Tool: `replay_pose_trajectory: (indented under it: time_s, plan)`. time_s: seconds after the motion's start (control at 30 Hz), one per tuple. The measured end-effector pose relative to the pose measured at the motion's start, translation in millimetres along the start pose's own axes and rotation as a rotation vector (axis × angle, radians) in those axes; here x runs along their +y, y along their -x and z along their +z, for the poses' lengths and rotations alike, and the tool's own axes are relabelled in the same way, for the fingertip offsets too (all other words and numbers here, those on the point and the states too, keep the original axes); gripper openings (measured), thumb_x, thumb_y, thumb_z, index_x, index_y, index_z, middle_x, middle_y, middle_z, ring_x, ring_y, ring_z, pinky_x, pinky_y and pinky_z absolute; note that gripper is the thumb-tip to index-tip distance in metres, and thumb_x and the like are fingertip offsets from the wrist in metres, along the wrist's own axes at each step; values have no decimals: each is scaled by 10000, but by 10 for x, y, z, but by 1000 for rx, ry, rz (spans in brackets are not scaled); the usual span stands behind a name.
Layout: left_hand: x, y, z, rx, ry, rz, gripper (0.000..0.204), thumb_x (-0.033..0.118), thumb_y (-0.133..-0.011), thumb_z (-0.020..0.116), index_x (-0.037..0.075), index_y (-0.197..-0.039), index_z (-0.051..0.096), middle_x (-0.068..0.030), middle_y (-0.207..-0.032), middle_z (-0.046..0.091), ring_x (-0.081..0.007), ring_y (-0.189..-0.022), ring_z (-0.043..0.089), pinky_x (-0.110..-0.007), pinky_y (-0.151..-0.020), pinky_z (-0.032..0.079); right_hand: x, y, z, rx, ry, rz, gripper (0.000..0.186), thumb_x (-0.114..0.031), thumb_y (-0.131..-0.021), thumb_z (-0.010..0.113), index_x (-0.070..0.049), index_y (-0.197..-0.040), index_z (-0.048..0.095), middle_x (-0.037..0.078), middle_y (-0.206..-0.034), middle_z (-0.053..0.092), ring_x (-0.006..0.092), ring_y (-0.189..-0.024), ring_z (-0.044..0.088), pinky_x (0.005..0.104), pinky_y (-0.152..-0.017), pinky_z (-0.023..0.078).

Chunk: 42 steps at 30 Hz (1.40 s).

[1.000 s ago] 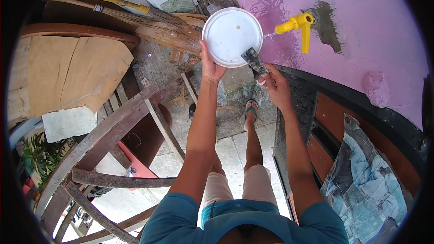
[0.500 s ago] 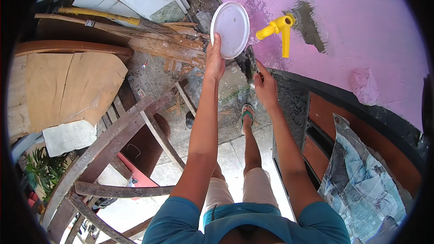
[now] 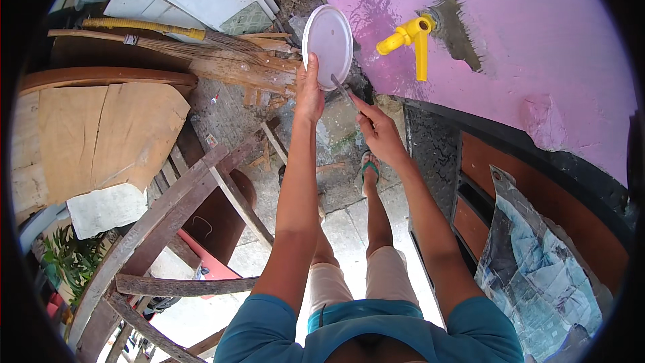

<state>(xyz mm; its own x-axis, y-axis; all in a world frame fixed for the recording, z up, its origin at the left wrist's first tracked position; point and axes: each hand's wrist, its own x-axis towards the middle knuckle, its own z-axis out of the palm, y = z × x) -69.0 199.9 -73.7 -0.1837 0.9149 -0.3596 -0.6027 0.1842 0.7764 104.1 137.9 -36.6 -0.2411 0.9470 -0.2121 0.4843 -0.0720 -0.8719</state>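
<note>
My left hand grips the lower edge of a round white plastic lid, thumb on its face. The lid is held up with its broad side facing me. A slim knife with a grey blade is in my right hand, index finger stretched along it. Its tip reaches the lid's lower right rim; whether it touches cannot be made out. My fingers hide the handle. To the right of the lid, a yellow tap sticks out of the pink wall.
Brooms and wood scraps lie at the far left. A worn wooden frame stands left of my legs, by a bent plywood sheet. At right are a brown panel and a crumpled patterned sheet.
The lid has shifted left, away from the tap. My right hand has moved left, bringing the knife up to the lid. Water seen at the spout before no longer shows.
</note>
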Motion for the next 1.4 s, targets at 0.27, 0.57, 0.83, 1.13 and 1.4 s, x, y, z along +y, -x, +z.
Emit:
replay_pose_trajectory:
  time_s: [0.27,0.57,0.83,1.13,1.4]
  plan:
    - [163,7,-67,0,330,-103,783,627,-881,437,74,-1418,300,-114,-1412,406,-269,-1281,423,-452,-1046,381,267,-38,-108,134,-98,188,469,-141,-927,537,-67,-1376,421,40,-832,590,92,-712,506,257,-652,441]
    - [116,133,-227,-71,487,-96,824,677,-837,435,133,-1438,287,-95,-1458,344,-285,-1319,364,-495,-1054,358,95,-39,-176,131,-402,316,330,-106,-912,537,-35,-1216,431,71,-949,597,135,-792,574,263,-708,456]
    - [109,159,-165,-42,504,-123,807,693,-857,363,140,-1441,295,-98,-1475,318,-299,-1332,341,-509,-1073,318,-73,-72,-343,56,-667,261,270,-87,-957,437,-72,-1221,380,67,-926,563,93,-617,523,242,-481,446]
    - [-23,228,8,-74,460,-219,759,664,-894,345,95,-1396,365,-97,-1385,445,-262,-1262,436,-438,-1039,371,-435,-1,-350,-306,-540,308,618,-23,-942,414,-166,-1485,155,95,-949,592,120,-712,603,250,-546,496]
    - [-190,279,9,31,626,-254,608,558,-934,401,60,-1264,515,-100,-1223,577,-263,-1124,536,-411,-991,408,-587,138,-119,-208,-127,-52,735,76,-816,449,-172,-1477,243,198,-1074,590,225,-724,583,305,-711,481]
